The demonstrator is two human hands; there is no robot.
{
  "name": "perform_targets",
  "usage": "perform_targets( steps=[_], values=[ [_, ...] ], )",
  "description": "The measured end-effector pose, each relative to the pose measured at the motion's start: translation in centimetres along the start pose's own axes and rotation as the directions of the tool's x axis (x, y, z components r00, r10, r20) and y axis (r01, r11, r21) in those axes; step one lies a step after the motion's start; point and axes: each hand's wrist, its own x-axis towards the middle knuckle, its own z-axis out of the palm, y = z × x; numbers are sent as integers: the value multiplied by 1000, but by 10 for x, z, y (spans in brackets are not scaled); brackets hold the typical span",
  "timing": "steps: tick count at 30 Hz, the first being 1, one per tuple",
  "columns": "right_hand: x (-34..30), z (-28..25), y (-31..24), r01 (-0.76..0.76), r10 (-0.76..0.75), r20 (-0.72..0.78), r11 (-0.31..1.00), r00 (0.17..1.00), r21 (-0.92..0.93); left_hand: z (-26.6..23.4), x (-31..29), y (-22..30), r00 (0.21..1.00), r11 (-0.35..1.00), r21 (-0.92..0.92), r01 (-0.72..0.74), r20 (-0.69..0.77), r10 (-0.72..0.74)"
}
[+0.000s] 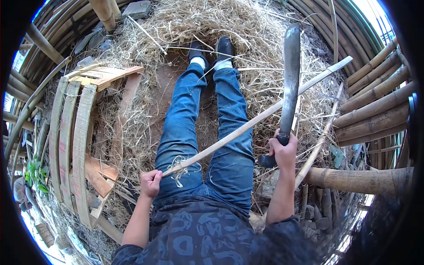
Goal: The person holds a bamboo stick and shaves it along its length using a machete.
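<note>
A long pale bamboo strip (238,130) slants up to the right across my thighs. Its near end sits in my left hand (151,183), whose fingers are closed around it by my left thigh. Out to the right, my right hand (283,151) grips the dark handle of a machete (291,66). The broad grey blade points up and away, and it crosses the strip; whether the two touch I cannot tell. A few thin curled shavings (179,170) lie or hang beside the strip near my left hand. My legs in blue jeans (183,119) stretch out ahead.
Dry straw-like shavings (198,20) cover much of the ground. A broken slatted wooden pallet (81,141) stands on the left. Bamboo poles (375,119) line the right side, and a thick bamboo pole (357,180) lies near my right elbow. Stones (137,9) sit at the far left.
</note>
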Motion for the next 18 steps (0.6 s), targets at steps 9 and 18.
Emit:
perform_targets(
  steps=[9, 18],
  values=[
    [-21, 32, 24, -67, 69, 66, 997, 995, -35, -10, 6, -26, 1000, 1000, -15, -18, 23, 19],
    [-9, 2, 42, -71, 78, 30, 979, 997, -189, -12, 9, -38, 987, 960, 280, -1, 153, -44]
  ],
)
